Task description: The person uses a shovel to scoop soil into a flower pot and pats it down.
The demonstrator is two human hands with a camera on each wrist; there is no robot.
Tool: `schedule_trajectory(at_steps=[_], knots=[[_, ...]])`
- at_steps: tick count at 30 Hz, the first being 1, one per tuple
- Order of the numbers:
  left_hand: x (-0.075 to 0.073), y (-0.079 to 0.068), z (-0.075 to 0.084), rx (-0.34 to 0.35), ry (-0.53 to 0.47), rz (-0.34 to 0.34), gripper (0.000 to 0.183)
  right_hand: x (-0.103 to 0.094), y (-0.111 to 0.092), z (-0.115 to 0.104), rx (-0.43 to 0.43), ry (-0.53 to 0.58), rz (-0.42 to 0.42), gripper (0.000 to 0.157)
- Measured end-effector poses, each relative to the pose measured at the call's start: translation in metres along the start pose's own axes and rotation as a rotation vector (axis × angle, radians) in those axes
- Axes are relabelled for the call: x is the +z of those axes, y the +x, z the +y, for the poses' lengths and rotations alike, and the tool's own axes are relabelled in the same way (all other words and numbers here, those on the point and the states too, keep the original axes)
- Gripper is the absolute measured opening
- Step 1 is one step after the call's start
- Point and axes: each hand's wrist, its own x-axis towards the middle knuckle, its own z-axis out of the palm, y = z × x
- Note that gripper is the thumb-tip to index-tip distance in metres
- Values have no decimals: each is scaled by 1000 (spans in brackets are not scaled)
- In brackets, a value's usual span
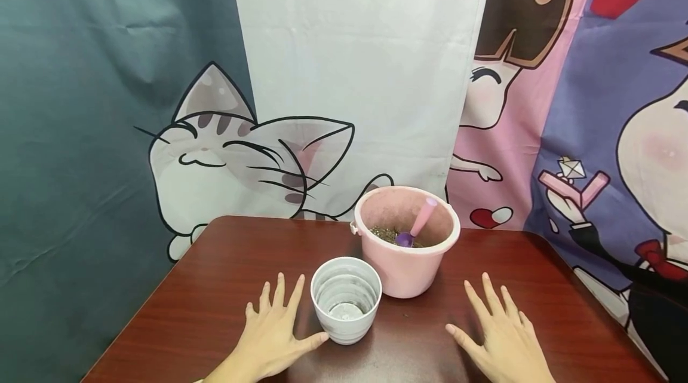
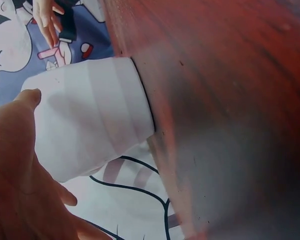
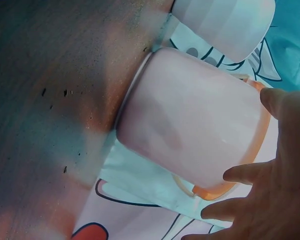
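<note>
A white ribbed flowerpot (image 1: 346, 323) stands upright near the middle of the table, with nothing but a little residue at its bottom. Just left of it my left hand (image 1: 271, 335) is spread with straight fingers, the thumb tip right at the pot's side. Behind the pot, slightly right, stands a pink bucket (image 1: 403, 269) holding dark soil-like material (image 1: 384, 233). A small scoop (image 1: 421, 221) with a pink handle and purple bowl leans inside it. My right hand (image 1: 502, 341) is spread over the table right of the bucket, holding nothing. In the right wrist view its fingers overlap the bucket (image 3: 190, 120).
The dark red wooden table (image 1: 215, 287) has rounded far corners. Close behind its far edge hangs a cartoon-printed curtain (image 1: 355, 72). Tiny dark crumbs lie on the tabletop in the right wrist view.
</note>
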Motion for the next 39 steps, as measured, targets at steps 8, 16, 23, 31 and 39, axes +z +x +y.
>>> schedule_trajectory(at_steps=[8, 16, 23, 31, 39], knots=[[-7, 7, -1, 14, -43, 47, 111, -6, 2, 1, -19, 16, 32, 92], [-14, 22, -1, 48, -106, 92, 101, -11, 10, 1, -72, 58, 169, 83], [-28, 40, -2, 65, -173, 121, 92, -17, 18, -2, -101, 88, 213, 77], [-33, 60, -5, 60, -360, 19, 75, -35, 34, -8, -101, 180, 260, 64], [-47, 96, 3, 142, -555, 98, 61, -60, 69, -13, -77, 297, 378, 53]])
